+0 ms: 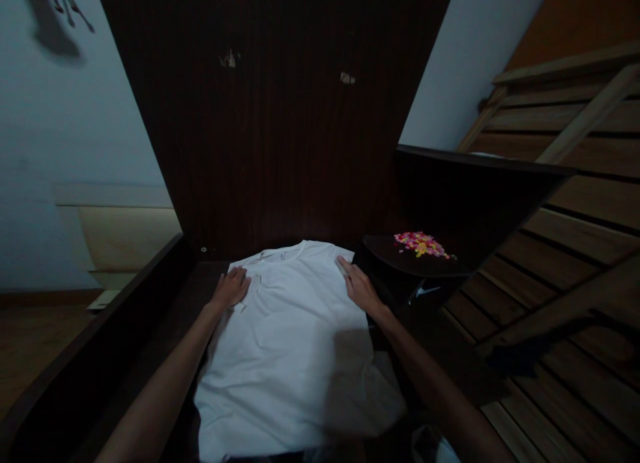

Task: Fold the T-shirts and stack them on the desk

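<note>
A white T-shirt lies spread on the dark wooden surface, its neckline at the far end and its body wrinkled toward me. My left hand rests on the left shoulder and sleeve area, palm down, beside a bunched fold of cloth. On the opposite shoulder edge lies my right hand, its fingers stretched out against the fabric. Both hands touch the shirt, and neither visibly grips it. A shadow falls across the lower right part of the shirt.
A tall dark wood panel stands behind the shirt. At right, a rounded dark shelf bears a pile of pink and yellow bits. Wooden slats lean farther right. A raised dark edge runs along the left.
</note>
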Action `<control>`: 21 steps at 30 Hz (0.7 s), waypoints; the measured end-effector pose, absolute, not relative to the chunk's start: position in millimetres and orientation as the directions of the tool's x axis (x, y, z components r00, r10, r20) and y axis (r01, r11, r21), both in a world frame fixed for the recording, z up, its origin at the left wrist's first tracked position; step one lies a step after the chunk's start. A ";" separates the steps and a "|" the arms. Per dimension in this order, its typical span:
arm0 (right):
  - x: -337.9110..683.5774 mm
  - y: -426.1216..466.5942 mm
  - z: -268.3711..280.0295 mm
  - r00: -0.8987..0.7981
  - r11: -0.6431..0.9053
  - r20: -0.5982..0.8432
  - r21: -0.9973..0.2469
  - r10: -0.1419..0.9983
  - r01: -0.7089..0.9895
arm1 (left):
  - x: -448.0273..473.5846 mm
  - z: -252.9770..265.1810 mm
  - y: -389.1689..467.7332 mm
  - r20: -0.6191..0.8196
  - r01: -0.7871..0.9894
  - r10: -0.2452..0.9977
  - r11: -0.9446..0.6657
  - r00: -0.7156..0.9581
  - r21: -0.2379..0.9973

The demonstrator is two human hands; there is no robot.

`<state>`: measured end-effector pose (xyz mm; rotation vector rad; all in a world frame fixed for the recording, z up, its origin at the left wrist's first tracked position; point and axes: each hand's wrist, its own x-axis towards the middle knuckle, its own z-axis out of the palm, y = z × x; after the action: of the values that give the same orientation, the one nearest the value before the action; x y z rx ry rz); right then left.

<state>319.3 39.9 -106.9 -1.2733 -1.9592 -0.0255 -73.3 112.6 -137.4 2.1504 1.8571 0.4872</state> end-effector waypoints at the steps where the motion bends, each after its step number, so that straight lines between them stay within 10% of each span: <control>1: 318.7 35.7 -109.7 -0.258 0.540 0.603 -0.348 0.755 0.767 | -74.2 -136.5 112.2 0.085 0.898 0.988 -0.150 0.126 0.414; 11: 306.3 27.7 -105.7 -0.186 0.371 0.572 -0.226 0.799 0.901 | -65.0 -110.2 108.1 0.269 0.833 0.952 -0.267 0.149 0.484; 21: 301.7 15.0 -102.4 -0.502 0.617 0.518 -0.064 0.692 0.784 | 79.9 -84.8 106.9 0.387 0.662 0.852 -0.519 0.352 0.541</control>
<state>301.7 15.0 -102.4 -1.1627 -2.3400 -0.2443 79.9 106.9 -84.8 2.3284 1.3465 0.9330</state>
